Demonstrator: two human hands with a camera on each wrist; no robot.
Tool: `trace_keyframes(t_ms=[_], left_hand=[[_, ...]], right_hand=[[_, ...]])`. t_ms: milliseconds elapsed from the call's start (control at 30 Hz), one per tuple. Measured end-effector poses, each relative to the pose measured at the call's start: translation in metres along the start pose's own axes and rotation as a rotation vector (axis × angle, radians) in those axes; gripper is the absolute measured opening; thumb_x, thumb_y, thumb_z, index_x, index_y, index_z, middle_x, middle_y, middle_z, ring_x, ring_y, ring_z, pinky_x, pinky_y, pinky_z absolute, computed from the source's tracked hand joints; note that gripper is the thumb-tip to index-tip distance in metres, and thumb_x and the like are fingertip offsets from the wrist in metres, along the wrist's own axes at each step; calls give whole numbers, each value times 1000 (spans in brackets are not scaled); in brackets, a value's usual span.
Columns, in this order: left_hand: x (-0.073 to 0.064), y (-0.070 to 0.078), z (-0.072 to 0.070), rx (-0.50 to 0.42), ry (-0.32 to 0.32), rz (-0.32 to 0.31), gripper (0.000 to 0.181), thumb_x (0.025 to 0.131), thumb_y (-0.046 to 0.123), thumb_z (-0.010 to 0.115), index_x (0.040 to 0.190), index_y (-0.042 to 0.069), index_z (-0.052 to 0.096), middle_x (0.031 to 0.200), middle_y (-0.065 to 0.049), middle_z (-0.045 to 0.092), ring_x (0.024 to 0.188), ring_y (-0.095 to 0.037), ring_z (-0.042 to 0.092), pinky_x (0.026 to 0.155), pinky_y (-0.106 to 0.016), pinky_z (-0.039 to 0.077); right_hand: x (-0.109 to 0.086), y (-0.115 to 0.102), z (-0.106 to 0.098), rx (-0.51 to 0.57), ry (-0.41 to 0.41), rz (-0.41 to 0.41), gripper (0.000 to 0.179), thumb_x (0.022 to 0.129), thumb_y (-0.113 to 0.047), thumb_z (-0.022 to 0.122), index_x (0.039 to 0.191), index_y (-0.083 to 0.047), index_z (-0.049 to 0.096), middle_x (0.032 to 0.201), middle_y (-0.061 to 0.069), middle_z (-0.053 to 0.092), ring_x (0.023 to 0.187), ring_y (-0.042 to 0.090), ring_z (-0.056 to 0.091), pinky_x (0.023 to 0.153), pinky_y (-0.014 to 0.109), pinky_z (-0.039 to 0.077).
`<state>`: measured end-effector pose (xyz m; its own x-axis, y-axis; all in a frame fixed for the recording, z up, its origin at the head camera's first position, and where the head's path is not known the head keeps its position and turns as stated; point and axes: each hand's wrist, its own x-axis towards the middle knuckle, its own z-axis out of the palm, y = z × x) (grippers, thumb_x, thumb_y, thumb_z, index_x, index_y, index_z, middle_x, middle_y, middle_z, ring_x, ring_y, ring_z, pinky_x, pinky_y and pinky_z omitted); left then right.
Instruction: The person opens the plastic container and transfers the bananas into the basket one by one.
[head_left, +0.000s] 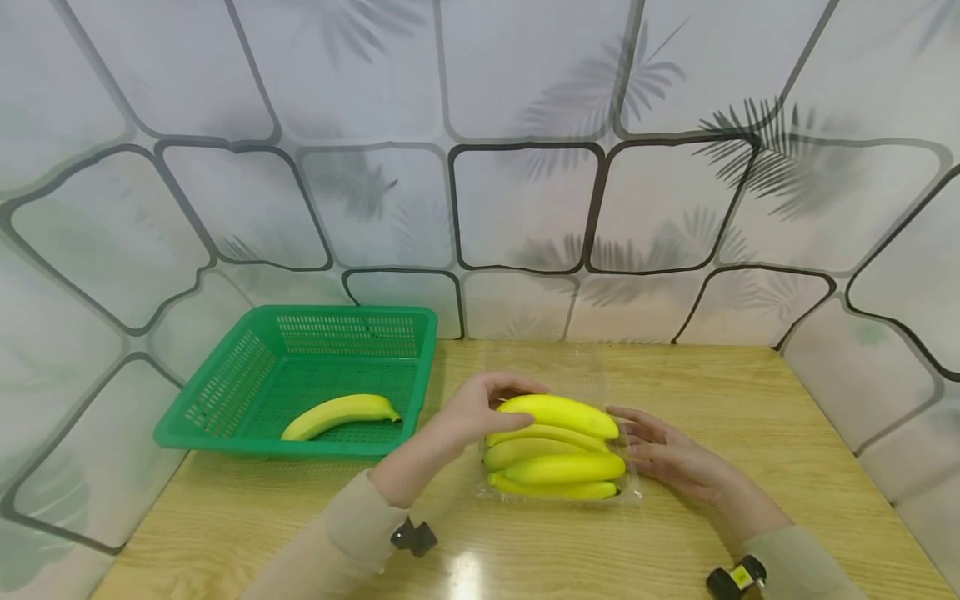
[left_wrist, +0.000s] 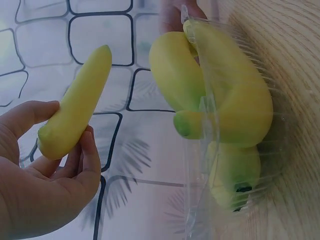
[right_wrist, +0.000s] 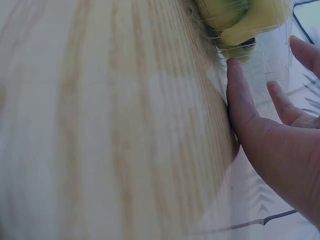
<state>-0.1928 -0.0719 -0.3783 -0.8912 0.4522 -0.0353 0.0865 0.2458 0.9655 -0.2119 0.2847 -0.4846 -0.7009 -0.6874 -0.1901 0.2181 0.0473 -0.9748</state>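
A yellow banana [head_left: 561,413] is pinched between the thumb and fingers of my left hand [head_left: 480,408]; the left wrist view shows this banana [left_wrist: 77,105] raised above the others. Below it, several bananas [head_left: 551,468] lie piled in a clear plastic box [left_wrist: 280,117] on the table. My right hand [head_left: 678,458] is at the box's right side, fingers extended. In the right wrist view, a fingertip [right_wrist: 235,67] reaches the ribbed wall of the box. The box's lid part [head_left: 543,358] stretches behind the pile.
A green plastic basket [head_left: 431,367] with perforated walls stands on the left of the wooden table [head_left: 750,392], with one banana [head_left: 341,412] inside. A patterned wall [head_left: 525,208] encloses the table at the back and sides.
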Motion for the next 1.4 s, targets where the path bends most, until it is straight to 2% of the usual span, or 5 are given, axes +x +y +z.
trace_keyframes(t_ms=[300, 467, 567, 1167, 1400], left_hand=[[-7, 1, -13, -10, 9, -3, 37, 97, 4, 75, 134, 5, 71, 137, -13, 70, 115, -17, 66, 96, -26, 57], [-13, 1, -22, -13, 26, -10, 39, 97, 6, 76, 135, 7, 71, 138, -12, 70, 113, -16, 66, 94, -26, 58], [-16, 1, -27, -16, 38, 2, 40, 96, 6, 76, 136, 7, 71, 138, -13, 70, 112, -15, 66, 93, -25, 57], [-38, 5, -62, 7, 145, -36, 40, 99, 5, 73, 139, 5, 69, 140, -14, 68, 105, -13, 65, 88, -25, 58], [-48, 0, -79, 21, 182, -14, 41, 100, 5, 72, 141, 0, 65, 142, -20, 66, 104, -14, 65, 85, -24, 57]], right_hand=[[-1, -2, 0, -14, -2, 0, 62, 114, -12, 46, 169, -30, 26, 152, -10, 45, 135, 0, 52, 109, 25, 53], [-2, -2, 1, -27, 13, 13, 62, 114, -14, 47, 170, -30, 25, 168, 31, 22, 134, -2, 51, 108, 24, 53], [-2, -2, 1, -37, 15, 15, 62, 114, -15, 46, 170, -29, 23, 169, 39, 4, 134, -2, 49, 109, 23, 52], [-1, -2, 2, -45, 29, 20, 62, 114, -14, 46, 170, -27, 23, 169, 37, 10, 134, 0, 50, 109, 25, 53], [-1, -2, 2, -37, 11, 13, 61, 115, -14, 44, 170, -28, 23, 169, 39, 6, 134, 0, 50, 109, 24, 52]])
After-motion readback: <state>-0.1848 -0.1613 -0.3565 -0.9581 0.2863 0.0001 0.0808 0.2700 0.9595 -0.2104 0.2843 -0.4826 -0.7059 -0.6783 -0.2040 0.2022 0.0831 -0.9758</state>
